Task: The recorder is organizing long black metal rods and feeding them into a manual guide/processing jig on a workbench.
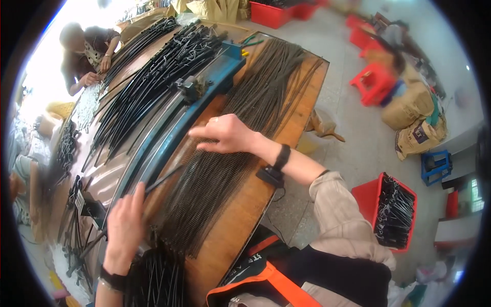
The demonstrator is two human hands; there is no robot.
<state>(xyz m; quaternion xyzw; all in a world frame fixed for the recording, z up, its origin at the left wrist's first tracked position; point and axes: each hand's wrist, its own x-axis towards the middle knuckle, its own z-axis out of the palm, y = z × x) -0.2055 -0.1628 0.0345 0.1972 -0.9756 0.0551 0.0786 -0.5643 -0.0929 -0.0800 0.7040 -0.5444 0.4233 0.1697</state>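
Note:
My left hand (pixel 125 227) is closed around a thin black rod (pixel 164 179), whose free end slants up to the right. My right hand (pixel 225 134) is in a pinch above a bundle of long dark coil springs (pixel 204 189); anything between its fingers is too blurred to make out. The springs lie lengthwise on the wooden tabletop (pixel 291 138). Just left of my right hand runs a long blue metal rail (pixel 171 148) with a small metal clamp block (pixel 189 89) on it.
Black rods with wire hooks (pixel 153 77) are heaped beyond the rail. A co-worker (pixel 89 56) handles small white pieces at the far left. A red crate of black rods (pixel 394 215) stands on the floor at right, with sacks (pixel 419 135) and a red stool (pixel 373 84) farther back.

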